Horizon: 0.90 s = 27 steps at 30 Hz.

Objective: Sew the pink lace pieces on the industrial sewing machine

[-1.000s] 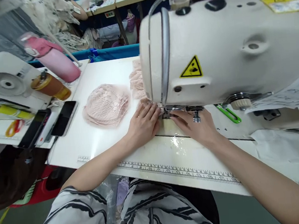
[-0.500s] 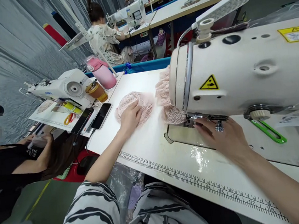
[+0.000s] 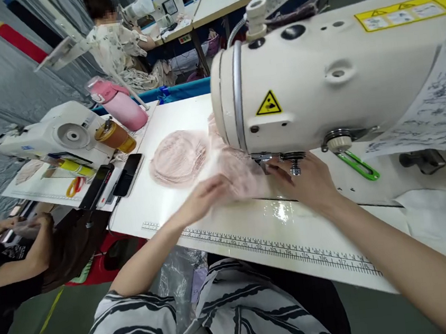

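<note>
A piece of gathered pale pink lace fabric (image 3: 239, 173) lies at the needle end of the white sewing machine (image 3: 291, 96), blurred by motion. My left hand (image 3: 206, 198) is closed on its near left edge, fingers pinched together. Close by the presser foot, my right hand (image 3: 310, 181) has its fingers bent in towards the needle. The machine's front parts partly cover those fingertips, so what they grip is hidden. Left of the machine, a round, flat pile of pink lace (image 3: 180, 158) rests on the white table, apart from both hands.
Printed ruler markings (image 3: 255, 243) run along the table's front edge. To the left are a phone (image 3: 128, 175), a cup of amber drink (image 3: 118, 137), a pink bottle (image 3: 121, 106) and another sewing machine (image 3: 52, 134). A green tool (image 3: 358, 166) lies right. Two other people sit nearby.
My left hand has left the round lace pile and moved right and nearer to me, onto the fabric at the machine. That fabric has shifted towards the near edge. The camera view has turned right.
</note>
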### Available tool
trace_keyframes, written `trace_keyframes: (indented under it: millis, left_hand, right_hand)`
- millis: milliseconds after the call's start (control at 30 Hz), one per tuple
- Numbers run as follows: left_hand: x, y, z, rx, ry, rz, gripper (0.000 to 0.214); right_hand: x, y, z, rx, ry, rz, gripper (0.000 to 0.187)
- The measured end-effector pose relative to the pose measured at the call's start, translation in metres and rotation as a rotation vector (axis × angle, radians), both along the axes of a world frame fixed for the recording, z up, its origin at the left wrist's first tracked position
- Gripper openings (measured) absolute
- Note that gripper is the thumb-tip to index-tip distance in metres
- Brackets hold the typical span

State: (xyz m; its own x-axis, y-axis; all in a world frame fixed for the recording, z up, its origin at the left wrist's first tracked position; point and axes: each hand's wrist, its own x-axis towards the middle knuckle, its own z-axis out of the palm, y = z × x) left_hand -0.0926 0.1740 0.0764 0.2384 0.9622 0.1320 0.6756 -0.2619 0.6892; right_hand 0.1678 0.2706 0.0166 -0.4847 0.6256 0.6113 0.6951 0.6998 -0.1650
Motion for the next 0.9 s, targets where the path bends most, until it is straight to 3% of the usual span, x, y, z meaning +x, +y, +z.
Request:
trace_keyframes:
  millis: [67, 133, 267, 433, 567, 700, 900]
  left_hand:
    - [0.033, -0.010, 0.001, -0.115, -0.007, -0.248, 0.030]
    - [0.054, -0.014, 0.001, -0.002, 0.095, -0.318, 0.024]
    - [0.062, -0.008, -0.006, 0.271, 0.398, -0.199, 0.036]
    - [0.059, 0.000, -0.013, 0.317, 0.506, -0.183, 0.023]
    - [0.061, 0.005, -0.017, 0.386, 0.631, -0.102, 0.035]
    - [0.058, 0.015, -0.026, 0.438, 0.660, -0.179, 0.042]
    - [0.045, 0.031, -0.031, 0.426, 0.628, -0.257, 0.044]
  right_hand:
    - [0.001, -0.001, 0.002, -0.027, -0.037, -0.009, 0.035]
    - [0.002, -0.002, 0.004, -0.054, -0.062, -0.008, 0.032]
    - [0.003, -0.003, 0.007, -0.051, -0.042, 0.127, 0.029]
    - [0.003, -0.004, 0.010, 0.050, -0.019, 0.344, 0.037]
    - [0.004, -0.004, 0.008, -0.020, -0.079, 0.367, 0.033]
    - [0.007, -0.002, 0.003, -0.122, -0.071, 0.331, 0.031]
    - [0.007, -0.002, 0.002, -0.127, -0.095, 0.241, 0.034]
